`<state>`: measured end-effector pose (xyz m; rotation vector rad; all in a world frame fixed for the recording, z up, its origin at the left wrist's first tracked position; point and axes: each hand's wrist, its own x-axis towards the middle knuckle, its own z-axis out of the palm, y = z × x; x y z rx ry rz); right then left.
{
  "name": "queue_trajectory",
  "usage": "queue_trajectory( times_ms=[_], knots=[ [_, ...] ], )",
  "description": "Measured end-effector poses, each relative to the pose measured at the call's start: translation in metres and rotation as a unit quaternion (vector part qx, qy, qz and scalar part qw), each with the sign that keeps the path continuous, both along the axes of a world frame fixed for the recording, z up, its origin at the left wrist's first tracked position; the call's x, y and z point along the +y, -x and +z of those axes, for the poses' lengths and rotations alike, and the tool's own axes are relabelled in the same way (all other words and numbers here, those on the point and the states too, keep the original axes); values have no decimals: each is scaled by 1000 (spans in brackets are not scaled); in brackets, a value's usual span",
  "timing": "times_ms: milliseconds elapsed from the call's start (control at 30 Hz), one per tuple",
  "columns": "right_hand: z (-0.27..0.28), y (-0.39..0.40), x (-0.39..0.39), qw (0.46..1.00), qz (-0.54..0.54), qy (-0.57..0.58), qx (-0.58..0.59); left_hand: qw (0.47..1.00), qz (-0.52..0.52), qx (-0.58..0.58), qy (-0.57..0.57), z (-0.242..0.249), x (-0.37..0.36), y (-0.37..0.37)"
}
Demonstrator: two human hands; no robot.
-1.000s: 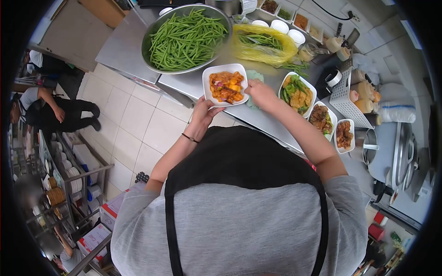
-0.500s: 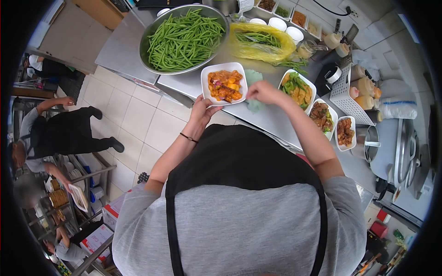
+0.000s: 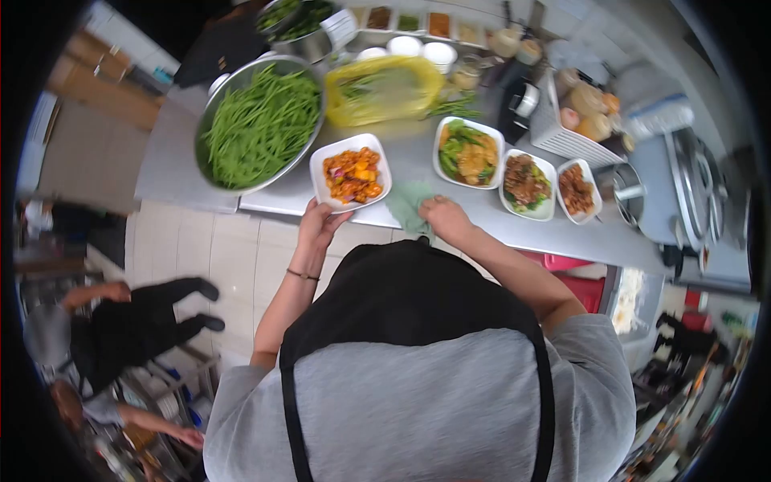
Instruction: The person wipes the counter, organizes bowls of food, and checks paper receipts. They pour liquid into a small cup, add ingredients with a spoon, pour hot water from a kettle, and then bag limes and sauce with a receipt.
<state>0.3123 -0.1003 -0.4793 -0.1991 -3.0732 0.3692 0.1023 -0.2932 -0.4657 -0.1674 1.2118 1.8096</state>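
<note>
My left hand (image 3: 319,223) grips the near edge of a square white bowl (image 3: 317,174), its thumb at the rim. Chunky food in orange sauce (image 3: 352,175) fills the bowl, which is at the counter's front edge. To the right of it, my right hand (image 3: 446,219) is closed on a crumpled pale green cloth (image 3: 408,205) at that same edge. Past my right hand are a white dish with greens and yellowish food (image 3: 467,153), a second with browned meat and greens (image 3: 527,185), and a smaller one with brown pieces (image 3: 576,193).
A large metal bowl of green beans (image 3: 261,128) stands at left, beside a yellow plastic bag (image 3: 385,88). White cups (image 3: 405,46) and seasoning trays (image 3: 408,20) line the back. A white basket of bottles (image 3: 554,132) is at right. Another person (image 3: 132,321) stands behind at left.
My right hand has moved from beside the bowl's right edge onto the green cloth and grips it. My left hand stays on the bowl. The camera view has shifted.
</note>
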Motion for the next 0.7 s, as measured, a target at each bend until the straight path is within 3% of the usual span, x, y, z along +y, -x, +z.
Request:
queue_trajectory(
  times_ms=[33,133,200,300,367,433,533,633,700],
  knots=[
    [8,-18,6,1000,-26,-7,-1,1000,-1,-10,5,4,7,-1],
    [45,-78,24,968,-144,203,-9,998,-59,-12,1,1,24,5],
    [73,-128,49,956,-190,224,-28,997,-77,-6,14,5,37,4],
    [110,-194,78,930,-312,150,-118,992,-125,4,22,10,56,6],
    [104,-214,88,920,-360,110,-106,990,-140,3,6,3,68,11],
    [74,-225,102,918,-393,46,6,986,-163,-1,22,9,77,9],
    [81,-214,94,927,-369,3,64,985,-174,2,17,11,83,10],
    [119,-184,107,900,-426,48,79,984,-178,20,9,18,73,5],
    [151,-145,124,910,-372,55,176,984,-175,12,37,23,60,3]
  ],
)
